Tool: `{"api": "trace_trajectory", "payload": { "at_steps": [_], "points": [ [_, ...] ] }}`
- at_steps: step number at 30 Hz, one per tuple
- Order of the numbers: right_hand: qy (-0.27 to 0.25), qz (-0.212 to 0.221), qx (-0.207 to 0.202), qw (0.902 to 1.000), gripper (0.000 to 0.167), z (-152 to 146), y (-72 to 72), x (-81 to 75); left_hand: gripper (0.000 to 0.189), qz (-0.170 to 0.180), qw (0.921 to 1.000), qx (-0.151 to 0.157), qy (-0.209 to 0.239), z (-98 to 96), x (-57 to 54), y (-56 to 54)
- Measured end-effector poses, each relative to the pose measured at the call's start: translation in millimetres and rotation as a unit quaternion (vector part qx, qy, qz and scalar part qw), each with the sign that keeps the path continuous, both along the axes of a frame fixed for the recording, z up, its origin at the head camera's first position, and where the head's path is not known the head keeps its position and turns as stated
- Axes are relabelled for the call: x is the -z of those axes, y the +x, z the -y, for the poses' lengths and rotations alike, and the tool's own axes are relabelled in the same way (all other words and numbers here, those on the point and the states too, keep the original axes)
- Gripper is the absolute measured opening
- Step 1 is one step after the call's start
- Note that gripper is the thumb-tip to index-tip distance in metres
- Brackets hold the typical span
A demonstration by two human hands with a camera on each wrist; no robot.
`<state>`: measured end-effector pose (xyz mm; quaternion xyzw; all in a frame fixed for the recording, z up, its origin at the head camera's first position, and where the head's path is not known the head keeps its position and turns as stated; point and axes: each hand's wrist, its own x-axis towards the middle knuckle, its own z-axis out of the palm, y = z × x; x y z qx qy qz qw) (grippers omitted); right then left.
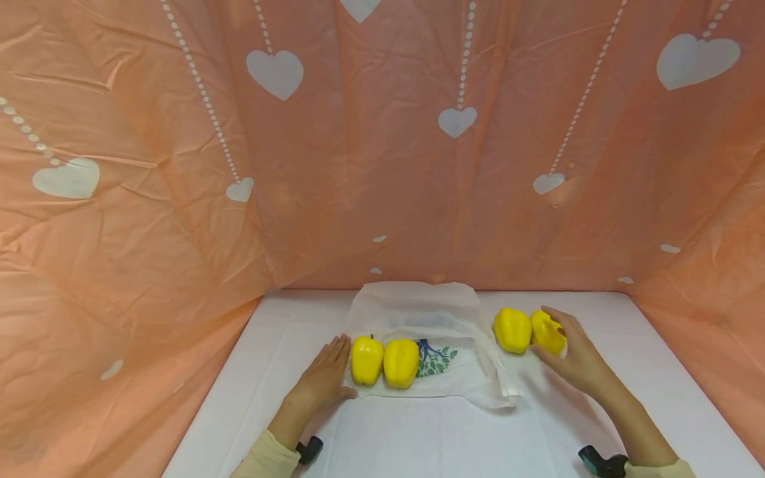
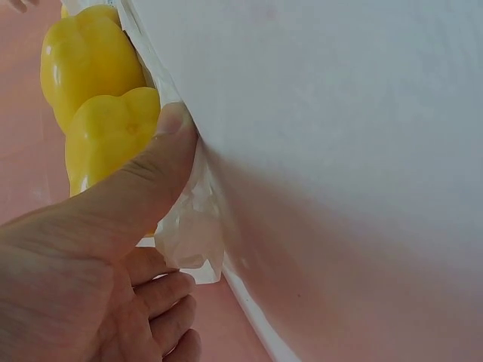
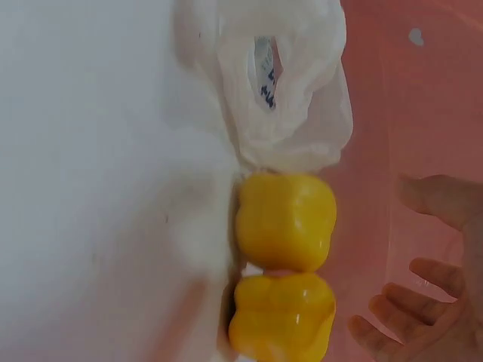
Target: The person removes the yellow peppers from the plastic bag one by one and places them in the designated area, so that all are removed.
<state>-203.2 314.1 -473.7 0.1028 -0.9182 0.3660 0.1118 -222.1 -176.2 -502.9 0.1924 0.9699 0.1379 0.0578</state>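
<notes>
We see the left hand [image 1: 325, 376], fingers extended, against the bag [image 1: 418, 307] at nine o'clock, likely steadying it under two peppers [image 1: 401, 363], while the right hand [image 1: 578, 356], thumb and fingers apart, is beside two more peppers [image 1: 512, 330] at three o'clock.

Two rounded, glossy yellow peppers [image 2: 113, 136] lie on a thin white plastic bag [image 2: 196, 235], a bare left hand [image 2: 75, 271] and smooth white tabletop [image 2: 339, 136] beside it.

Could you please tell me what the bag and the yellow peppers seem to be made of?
The bag looks like thin, dull, slightly see-through plastic, judging by its soft creases. The yellow peppers look smooth and glossy, with bright highlights; real vegetable or moulded plastic, I can't tell.
</notes>
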Motion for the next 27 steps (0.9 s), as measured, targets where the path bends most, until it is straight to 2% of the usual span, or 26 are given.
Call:
{"api": "trace_trajectory", "payload": {
  "at_steps": [9,18,24,27],
  "points": [
    [-0.027,-0.007,-0.016,0.9995,0.078,20.7,-0.8,-0.3,0.105,-0.01,0.9999,0.004,-0.002,0.4,1.1,0.3],
    [-0.024,-0.026,-0.04,0.9985,0.076,40.8,1.5,1.3,0.105,-0.002,1.0,0.002,-0.009,-0.1,-0.2,-0.7],
    [-0.027,0.004,-0.051,0.9983,0.076,54.8,1.4,2.5,0.104,0.003,0.9999,0.001,-0.016,-1.3,-4.6,-0.2],
    [-0.024,0.001,-0.06,0.9979,0.075,61.3,0.4,4.5,0.104,0.004,0.9999,0.001,-0.015,-1.3,-5.7,0.4]
  ]
}}
